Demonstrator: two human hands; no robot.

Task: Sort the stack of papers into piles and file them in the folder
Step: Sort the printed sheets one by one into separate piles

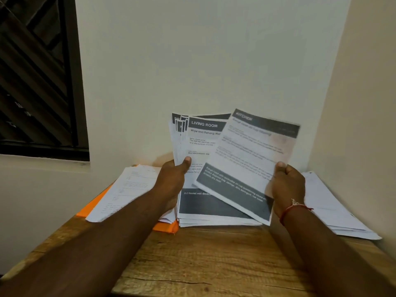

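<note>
Kitchen sheet (252,159) pinched in right hand (288,185), centre frame; left hand (171,179) grips fanned stack (201,136). Seemingly mid-sort; next needs its matching pile.

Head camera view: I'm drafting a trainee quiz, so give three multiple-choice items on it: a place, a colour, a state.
1. Where is the folder? A under a pile of papers; B on top of the papers; C held in the air.
2. Its colour? A blue; B orange; C green.
3. The right hand: A open, idle; B pinches the KITCHEN sheet; C shut, empty.
Key: 1A, its edges stick out beneath the pile; 2B, an orange corner shows; 3B, the thumb lies on the sheet's edge.
</note>
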